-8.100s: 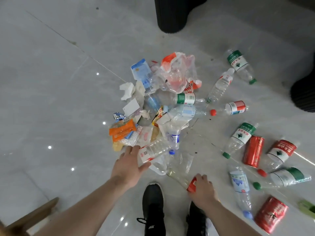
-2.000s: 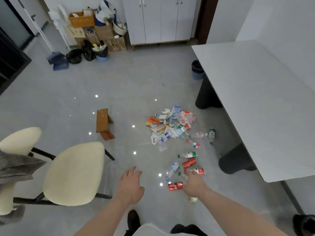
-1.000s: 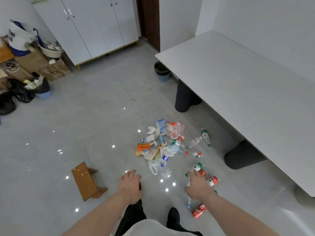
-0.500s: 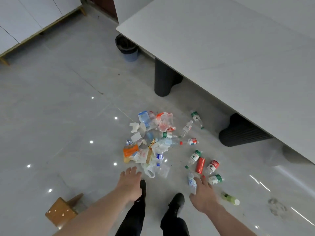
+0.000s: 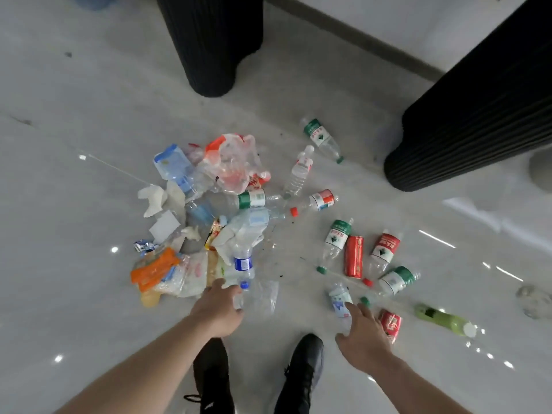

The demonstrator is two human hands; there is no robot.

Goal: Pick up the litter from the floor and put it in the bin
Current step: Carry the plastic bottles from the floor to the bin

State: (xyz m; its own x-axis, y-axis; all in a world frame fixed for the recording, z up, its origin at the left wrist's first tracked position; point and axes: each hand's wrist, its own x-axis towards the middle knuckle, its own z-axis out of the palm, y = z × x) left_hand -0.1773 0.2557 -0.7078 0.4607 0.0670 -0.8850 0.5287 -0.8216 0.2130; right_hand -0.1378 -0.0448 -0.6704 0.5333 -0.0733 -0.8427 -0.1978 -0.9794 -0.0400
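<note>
A heap of litter (image 5: 209,222) lies on the grey floor: clear bottles, plastic bags, tissues and an orange wrapper (image 5: 155,267). My left hand (image 5: 218,312) reaches its near edge, fingertips at the blue-capped end of a clear bottle (image 5: 243,264). My right hand (image 5: 363,333) hovers with spread fingers over a small bottle with a pale blue label (image 5: 339,298), beside a red can (image 5: 389,324). Loose bottles with green and red labels and another red can (image 5: 354,256) lie to the right. The bin itself is out of sight.
Two black ribbed table legs stand on the floor, one at the back (image 5: 209,43), one at the right (image 5: 478,115). A green bottle (image 5: 442,319) lies far right. My black shoes (image 5: 301,375) stand just short of the litter.
The view has dropped close to the floor, and both hands have come down from mid-air to the litter. The table top and the bin have left the view.
</note>
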